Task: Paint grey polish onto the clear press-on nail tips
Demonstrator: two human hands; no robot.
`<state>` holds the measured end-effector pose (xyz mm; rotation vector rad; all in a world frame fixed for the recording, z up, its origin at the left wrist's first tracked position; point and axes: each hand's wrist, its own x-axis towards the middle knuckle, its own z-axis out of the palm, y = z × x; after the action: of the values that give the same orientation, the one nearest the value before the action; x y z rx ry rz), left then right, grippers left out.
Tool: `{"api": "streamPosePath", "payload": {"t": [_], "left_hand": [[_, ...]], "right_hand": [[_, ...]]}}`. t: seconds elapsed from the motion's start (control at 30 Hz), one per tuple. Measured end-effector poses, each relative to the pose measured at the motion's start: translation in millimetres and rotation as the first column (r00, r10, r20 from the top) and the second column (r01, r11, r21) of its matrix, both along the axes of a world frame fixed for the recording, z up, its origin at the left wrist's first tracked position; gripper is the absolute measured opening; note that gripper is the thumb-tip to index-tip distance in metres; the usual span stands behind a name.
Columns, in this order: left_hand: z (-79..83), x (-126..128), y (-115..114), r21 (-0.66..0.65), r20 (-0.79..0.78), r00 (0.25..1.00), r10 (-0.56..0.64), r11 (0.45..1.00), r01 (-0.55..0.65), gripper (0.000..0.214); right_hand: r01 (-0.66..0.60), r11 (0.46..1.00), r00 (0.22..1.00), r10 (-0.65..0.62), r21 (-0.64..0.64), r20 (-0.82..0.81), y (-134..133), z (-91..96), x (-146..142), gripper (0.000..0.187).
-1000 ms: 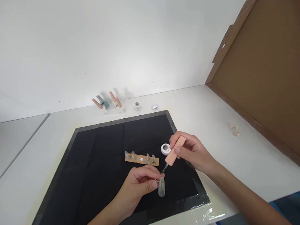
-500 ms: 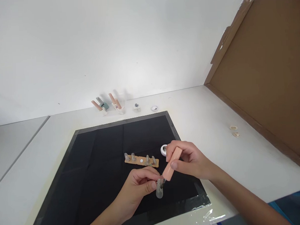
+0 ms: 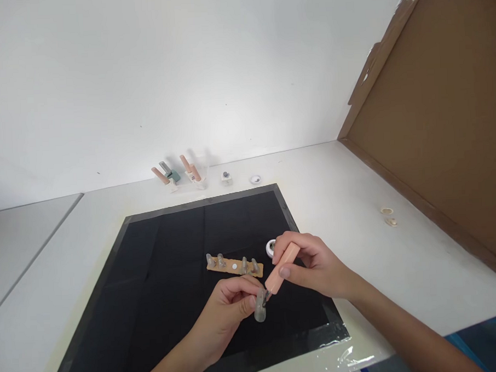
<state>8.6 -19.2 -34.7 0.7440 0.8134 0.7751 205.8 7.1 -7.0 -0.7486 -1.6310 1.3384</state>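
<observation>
Between the thumb and fingers of my left hand (image 3: 224, 313) is a translucent greyish false nail (image 3: 260, 307), held over the black mat. My right hand (image 3: 317, 268) is closed round the pink handle of a nail polish brush (image 3: 282, 268). The brush's dark lower end reaches the right side of the nail; whether the bristles touch it is hard to tell. Just behind my left hand, a tan strip (image 3: 228, 266) on the mat carries several more translucent nails. A small white round pot (image 3: 269, 249) is partly hidden by my right fingers.
The black mat (image 3: 165, 266) is taped to the white table. Along the wall stand several polish bottles (image 3: 194, 173), a small white bottle (image 3: 226, 178) and a round white dish (image 3: 255, 179). Two small beige round pieces (image 3: 389, 222) lie at right, near a large cardboard box (image 3: 434, 112).
The brush in my right hand has shifted slightly left and up. The false nail in my left hand has also moved a little up and left, turning slightly.
</observation>
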Motion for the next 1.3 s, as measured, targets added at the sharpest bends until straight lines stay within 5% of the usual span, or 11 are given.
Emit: {"api": "streamPosePath", "payload": {"t": [0.17, 0.4, 0.6, 0.8, 1.0, 1.3], "left_hand": [[-3.1, -2.0, -1.4, -0.018, 0.038, 0.999, 0.007, 1.0, -0.007, 0.01], [1.5, 0.3, 1.7, 0.001, -0.018, 1.0, 0.002, 1.0, -0.002, 0.014], [-0.7, -1.2, 0.5, -0.04, 0.045, 0.999, 0.028, 0.999, -0.026, 0.011], [-0.6, -2.2, 0.4, -0.043, 0.003, 1.0, -0.003, 0.999, 0.003, 0.012], [-4.3, -2.8, -1.8, -0.095, 0.078, 0.997, 0.005, 0.996, 0.002, 0.011], [-3.5, -2.9, -0.4, -0.13, 0.068, 0.998, 0.006, 0.991, 0.003, 0.013]], "right_hand": [[0.099, 0.994, 0.994, -0.101, -0.044, -0.036, 0.5, -1.9, 2.1, 0.014], [-0.032, 0.998, 0.999, 0.033, 0.05, -0.029, 0.5, 0.8, 0.2, 0.016], [0.136, 0.99, 0.989, -0.137, -0.023, -0.052, 1.3, -1.8, 1.8, 0.013], [-0.023, 0.997, 0.997, 0.028, 0.068, -0.073, 0.1, -1.1, 0.4, 0.012], [0.165, 0.986, 0.985, -0.165, -0.015, -0.054, 0.1, -1.8, 1.3, 0.011], [0.014, 0.998, 0.997, -0.01, 0.064, -0.071, -0.7, -1.1, -1.7, 0.009]]}}
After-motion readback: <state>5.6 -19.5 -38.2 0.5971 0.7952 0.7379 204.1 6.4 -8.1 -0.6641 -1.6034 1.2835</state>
